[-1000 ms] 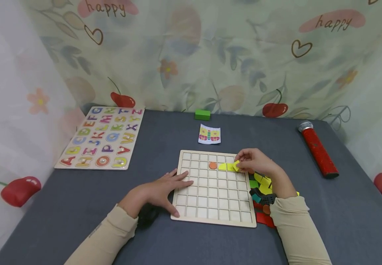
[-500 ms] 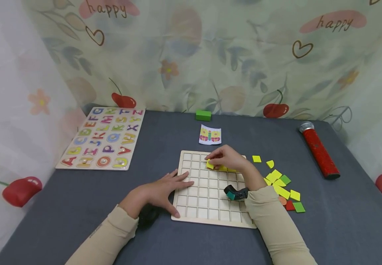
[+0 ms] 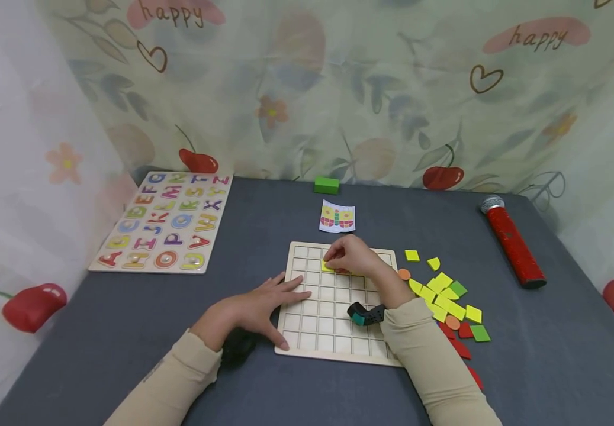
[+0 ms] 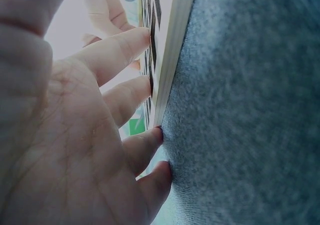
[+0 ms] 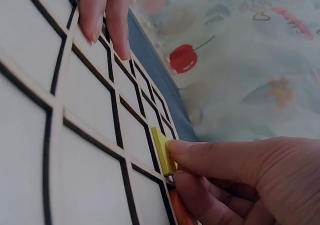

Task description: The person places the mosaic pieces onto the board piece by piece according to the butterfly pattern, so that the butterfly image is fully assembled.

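A wooden grid board (image 3: 325, 341) lies on the table. My right hand (image 3: 351, 257) is over its upper rows, and its thumb and fingers pinch a yellow tile (image 5: 162, 152), seen tilted over a cell in the right wrist view. Just beyond that tile, an orange piece (image 5: 182, 207) is partly hidden behind my fingers. The head view shows only a corner of the yellow tile, and the hand covers the cells to its right. My left hand (image 3: 264, 305) rests with fingers spread on the board's left edge; in the left wrist view its fingertips touch the board's side (image 4: 172, 50).
Right of the board lie loose yellow tiles (image 3: 452, 306), red tiles (image 3: 460, 349), green tiles (image 3: 480, 333) and orange discs (image 3: 453, 322). Behind it are a butterfly pattern card (image 3: 337, 217) and a green block (image 3: 326, 186). An alphabet board (image 3: 163, 225) lies left, a red microphone (image 3: 513, 242) right.
My right hand has moved left across the board with the yellow tile, from beside the yellow row to a cell left of the orange disc. The left hand has stayed put.
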Motion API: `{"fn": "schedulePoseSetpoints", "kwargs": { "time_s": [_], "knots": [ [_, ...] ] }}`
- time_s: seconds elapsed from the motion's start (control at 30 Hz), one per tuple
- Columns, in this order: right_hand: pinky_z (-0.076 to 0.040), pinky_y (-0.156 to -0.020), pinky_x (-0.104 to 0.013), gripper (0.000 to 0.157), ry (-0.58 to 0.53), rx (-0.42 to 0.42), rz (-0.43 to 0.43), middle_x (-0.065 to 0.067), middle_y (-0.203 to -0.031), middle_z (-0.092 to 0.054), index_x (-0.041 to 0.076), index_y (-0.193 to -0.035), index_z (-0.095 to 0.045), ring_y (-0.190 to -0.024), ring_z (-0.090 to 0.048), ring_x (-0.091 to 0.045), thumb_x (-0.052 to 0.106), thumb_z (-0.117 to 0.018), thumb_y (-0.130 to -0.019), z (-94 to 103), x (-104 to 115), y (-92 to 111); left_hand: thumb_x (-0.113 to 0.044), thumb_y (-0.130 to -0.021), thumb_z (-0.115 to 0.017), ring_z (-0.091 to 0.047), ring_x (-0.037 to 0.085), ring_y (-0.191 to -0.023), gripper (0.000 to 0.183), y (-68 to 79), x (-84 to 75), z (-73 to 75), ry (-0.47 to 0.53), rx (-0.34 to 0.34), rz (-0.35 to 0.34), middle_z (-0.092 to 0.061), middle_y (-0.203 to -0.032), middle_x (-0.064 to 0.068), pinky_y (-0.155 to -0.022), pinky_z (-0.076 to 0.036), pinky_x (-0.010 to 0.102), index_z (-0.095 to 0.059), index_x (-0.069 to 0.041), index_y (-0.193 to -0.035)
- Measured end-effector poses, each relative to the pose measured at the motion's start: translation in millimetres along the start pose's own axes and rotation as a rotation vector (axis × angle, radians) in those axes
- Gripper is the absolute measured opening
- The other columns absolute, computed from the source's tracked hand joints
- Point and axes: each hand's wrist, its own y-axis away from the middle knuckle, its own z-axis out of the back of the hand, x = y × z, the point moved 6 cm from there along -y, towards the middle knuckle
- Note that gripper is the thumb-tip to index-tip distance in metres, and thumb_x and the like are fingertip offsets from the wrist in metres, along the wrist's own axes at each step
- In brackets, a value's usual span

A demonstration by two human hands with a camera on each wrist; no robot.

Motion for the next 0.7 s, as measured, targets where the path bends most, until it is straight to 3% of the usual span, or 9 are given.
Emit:
{"fn": "schedulePoseSetpoints", "kwargs": {
  "time_s": [0.3, 0.5, 0.7],
  "knots": [
    [-0.049, -0.062, -0.024, 0.016, 0.083, -0.058, 0.001, -0.009, -0.087, -0.070, 0.003, -0.096, -0.072, -0.070, -0.061, -0.012, 0.013, -0.069, -0.084, 10.5, -2.0, 16.7, -0.045, -0.068, -0.079, 0.007, 0.030, -0.145, 0.094, -0.4, -1.2, -1.2, 0.019, 0.010, 0.013, -0.007, -0.158, -0.002, -0.114, -0.010, 0.056, -0.029, -0.030, -0.147],
    [-0.048, -0.068, -0.027, 0.021, 0.053, -0.128, -0.023, -0.011, -0.097, -0.068, 0.003, -0.101, -0.072, -0.081, -0.059, -0.017, 0.017, -0.068, -0.085, 37.9, -18.8, 42.6, -0.044, -0.068, -0.080, 0.007, 0.031, -0.145, 0.094, 0.2, -2.1, -1.1, 0.026, 0.007, 0.002, -0.007, -0.159, -0.002, -0.114, -0.010, 0.056, -0.030, -0.028, -0.147],
    [-0.048, -0.064, -0.028, 0.027, 0.035, -0.175, -0.132, -0.012, -0.098, -0.067, 0.004, -0.104, -0.070, -0.078, -0.057, -0.020, 0.023, -0.068, -0.086, 67.6, -47.4, 68.9, -0.043, -0.068, -0.080, 0.007, 0.030, -0.145, 0.095, 2.7, -1.7, -0.3, 0.035, -0.005, 0.002, -0.007, -0.159, -0.002, -0.114, -0.011, 0.056, -0.030, -0.028, -0.147]
  ]
}}
